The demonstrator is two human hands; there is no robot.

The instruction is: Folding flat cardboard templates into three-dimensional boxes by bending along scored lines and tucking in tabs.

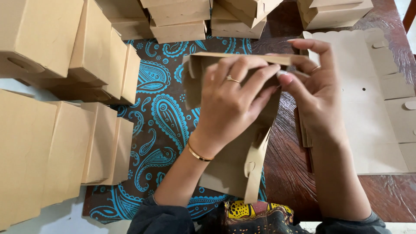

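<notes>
A half-folded tan cardboard box [229,164] is held up over the table in front of me. My left hand [232,102], with a ring and a gold bangle, presses on its upper panel from the near side. My right hand [314,93] pinches the box's top right corner, index finger raised. A loose flap with a round tab hangs down at the box's lower end. The hands hide much of the upper panel.
Folded tan boxes [65,143] are stacked on the left and along the far edge [180,19]. Flat unfolded box blanks [372,112] lie on the right of the dark wooden table [286,173]. A brown cloth with blue paisley pattern [158,130] covers the middle.
</notes>
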